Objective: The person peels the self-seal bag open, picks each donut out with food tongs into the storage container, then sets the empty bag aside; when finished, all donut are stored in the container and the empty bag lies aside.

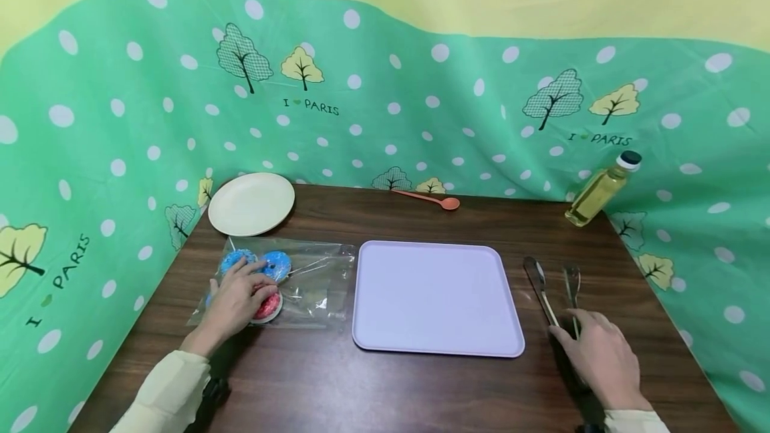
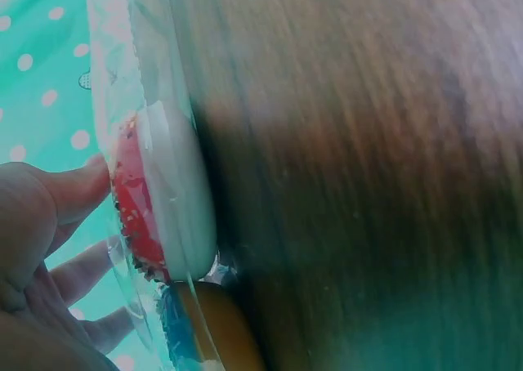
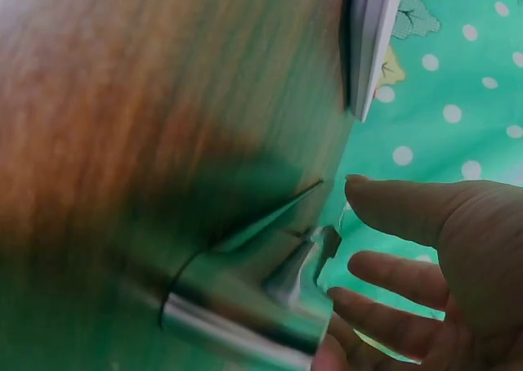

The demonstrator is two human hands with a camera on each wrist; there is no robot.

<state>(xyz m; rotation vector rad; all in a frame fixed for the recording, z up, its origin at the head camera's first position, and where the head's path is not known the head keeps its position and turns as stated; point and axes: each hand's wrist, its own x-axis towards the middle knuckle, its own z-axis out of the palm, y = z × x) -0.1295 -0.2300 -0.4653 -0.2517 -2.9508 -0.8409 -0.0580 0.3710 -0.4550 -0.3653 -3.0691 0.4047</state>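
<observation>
My left hand rests over a clear plastic bag on the left of the table, its fingers spread and loosely bent. Inside the bag lie toy-like donuts, two blue-topped and one red-topped among them. In the left wrist view, the thumb tip is right at the red-topped donut. On the right, my right hand hovers low around the bent end of metal tongs. The right wrist view shows its thumb apart from the tongs and the fingers close beside the bend.
A lilac tray lies mid-table, between both hands. Behind it is an orange spoon. The back left corner holds a cream plate, and a bottle of yellow oil leans at the back right. Patterned green cloth hangs around the table.
</observation>
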